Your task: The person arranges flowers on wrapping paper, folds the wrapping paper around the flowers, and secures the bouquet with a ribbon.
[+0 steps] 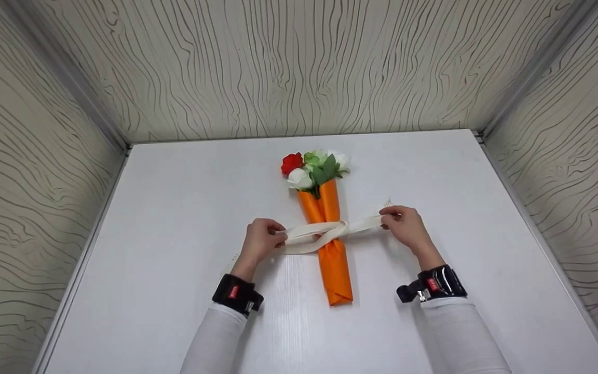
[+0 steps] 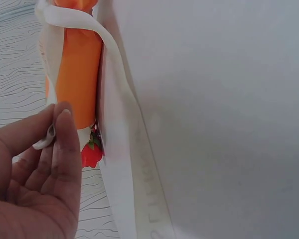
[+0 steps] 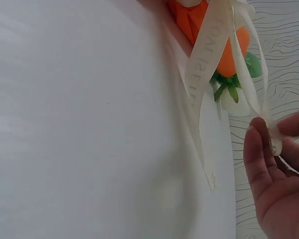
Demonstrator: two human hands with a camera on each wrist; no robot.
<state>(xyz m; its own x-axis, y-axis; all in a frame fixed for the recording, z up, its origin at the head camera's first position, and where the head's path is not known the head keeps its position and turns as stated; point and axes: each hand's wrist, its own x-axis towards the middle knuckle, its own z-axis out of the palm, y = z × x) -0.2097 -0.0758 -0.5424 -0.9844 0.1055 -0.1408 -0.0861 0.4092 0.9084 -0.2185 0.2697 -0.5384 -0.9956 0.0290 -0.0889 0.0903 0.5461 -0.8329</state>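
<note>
A bouquet wrapped in orange paper [image 1: 335,270] lies on the white table, with a red flower [image 1: 292,163], white flowers [image 1: 300,179] and green leaves at its far end. Round its middle runs a cream ribbon [image 1: 325,240], crossed and looped over the front. My left hand [image 1: 263,239] pinches a loop of the ribbon between thumb and fingers, left of the bouquet. On the other side, my right hand [image 1: 405,226] pinches another part of it. In the right wrist view, printed letters show on a hanging ribbon tail [image 3: 207,59].
The white table [image 1: 174,197] meets patterned panels [image 1: 288,67] at the back and both sides. One ribbon tail [image 2: 144,169] trails over the tabletop past the left hand. Black straps [image 1: 234,293] with cameras sit on both wrists.
</note>
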